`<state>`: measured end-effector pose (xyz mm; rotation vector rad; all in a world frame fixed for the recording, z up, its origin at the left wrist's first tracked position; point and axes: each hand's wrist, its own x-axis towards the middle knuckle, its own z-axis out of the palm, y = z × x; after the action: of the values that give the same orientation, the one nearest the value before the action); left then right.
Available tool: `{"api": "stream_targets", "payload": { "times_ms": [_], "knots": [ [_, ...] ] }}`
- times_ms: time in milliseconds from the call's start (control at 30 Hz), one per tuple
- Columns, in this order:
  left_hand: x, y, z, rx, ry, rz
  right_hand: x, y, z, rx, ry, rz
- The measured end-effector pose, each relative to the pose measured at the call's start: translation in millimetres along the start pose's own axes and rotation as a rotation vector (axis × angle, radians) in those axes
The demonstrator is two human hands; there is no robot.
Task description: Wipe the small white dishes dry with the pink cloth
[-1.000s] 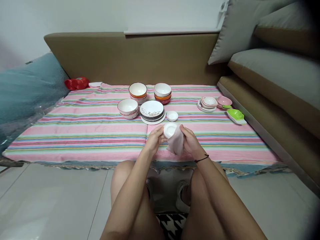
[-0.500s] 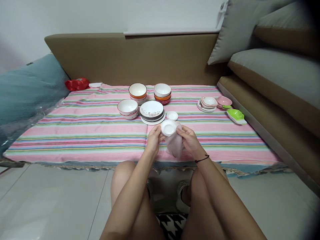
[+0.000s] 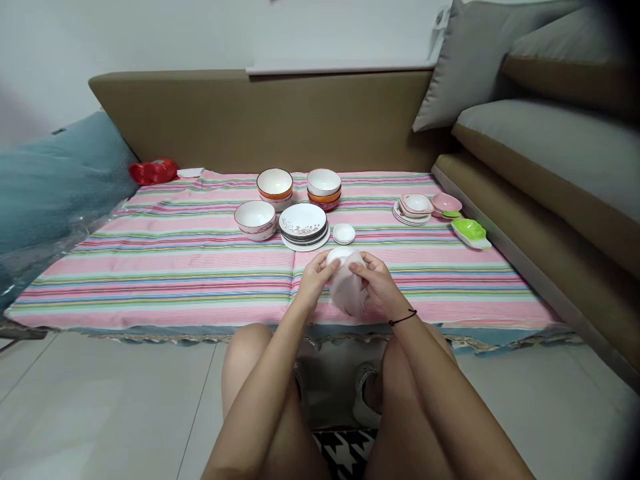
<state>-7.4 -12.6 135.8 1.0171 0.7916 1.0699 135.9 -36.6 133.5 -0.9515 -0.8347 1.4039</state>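
Between my two hands, above the front part of the striped cloth, is a small white dish [image 3: 339, 254]. My left hand [image 3: 316, 275] grips its left edge, thumb on top. A thin, pale cloth [image 3: 349, 293] covers much of the dish and hangs down toward me. My right hand [image 3: 376, 278] pinches this cloth against the dish's right side. Just beyond my hands stand small white bowls [image 3: 344, 233], stacked. Left of them is a stack of plates [image 3: 303, 221], the top one with a floral pattern.
Bowls with a red rim [image 3: 255, 217], orange-banded bowls [image 3: 275, 183] and another bowl stack [image 3: 324, 185] stand behind the plates. At right lie small dishes [image 3: 416, 205], a pink bowl [image 3: 447, 204] and a green leaf-shaped dish [image 3: 471, 233]. A red bundle [image 3: 154, 171] lies far left; cushions [image 3: 550, 140] rise at right.
The dish's underside was in plain sight; now the pale cloth is drawn over most of it. My left thumb has moved onto the dish, and my right hand has shifted slightly.
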Motion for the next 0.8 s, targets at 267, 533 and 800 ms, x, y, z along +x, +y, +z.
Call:
{"api": "stream_targets", "payload": {
  "times_ms": [267,533,800],
  "knots": [
    [0.2,-3.8,-1.8,-0.125,-0.033,-0.031,5.1,1.2,1.3,0.102,-0.007,-0.017],
    [-0.2,1.9,-2.7,-0.221,0.007,-0.044,6.3,-0.7,-2.0,0.029,0.166,-0.08],
    [-0.6,0.8,-2.3,-0.15,0.054,-0.01,3.7,1.6,-2.4,-0.054,0.106,-0.053]
  ]
}}
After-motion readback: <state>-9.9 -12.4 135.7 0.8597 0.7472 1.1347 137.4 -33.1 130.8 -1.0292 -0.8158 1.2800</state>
